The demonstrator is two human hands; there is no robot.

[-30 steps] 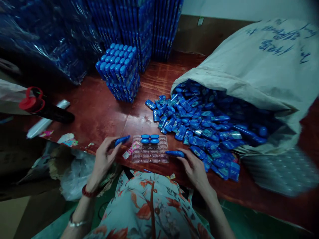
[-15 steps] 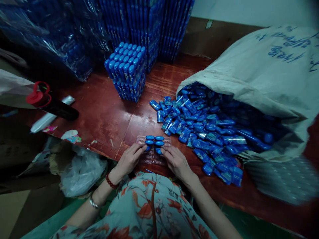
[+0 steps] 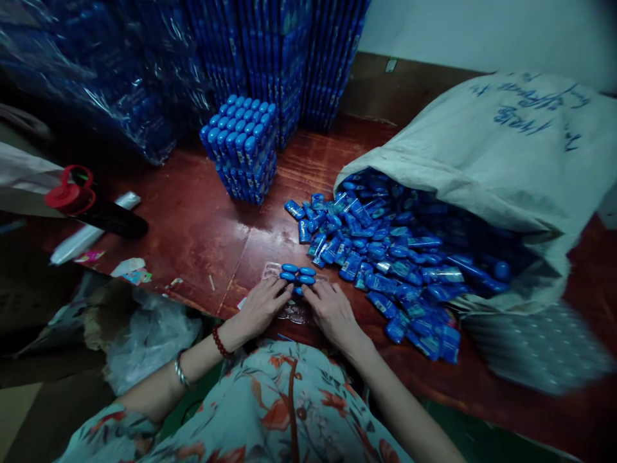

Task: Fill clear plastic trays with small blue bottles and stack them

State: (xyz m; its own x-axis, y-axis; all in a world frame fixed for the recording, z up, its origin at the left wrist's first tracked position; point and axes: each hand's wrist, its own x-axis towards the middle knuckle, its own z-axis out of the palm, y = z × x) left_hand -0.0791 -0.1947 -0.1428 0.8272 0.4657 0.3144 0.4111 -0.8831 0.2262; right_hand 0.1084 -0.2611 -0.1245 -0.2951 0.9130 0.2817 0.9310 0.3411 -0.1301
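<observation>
A clear plastic tray [image 3: 295,313] lies at the table's front edge, with two columns of small blue rounded packs [image 3: 289,267] standing in its middle. My left hand [image 3: 263,305] reaches in from the left, its fingers bent and pressed against a blue pack in the nearest row. From the right, my right hand [image 3: 333,310] closes its fingers on the neighbouring pack [image 3: 299,290] in that row. The fingers partly cover both of these packs. A loose heap of blue packs [image 3: 351,263] spreads to the right of the tray.
A white sack [image 3: 482,141] lies open at right, packs spilling from its mouth. Clear moulded trays [image 3: 540,347] sit below it. A block of stacked packs [image 3: 241,151] stands farther back before tall blue stacks [image 3: 270,58]. A red-lidded black bottle [image 3: 101,209] lies at left.
The view has shifted slightly. Both hands have moved a little inward over the tray, and the packs of the nearest row now sit closer together under the fingers.
</observation>
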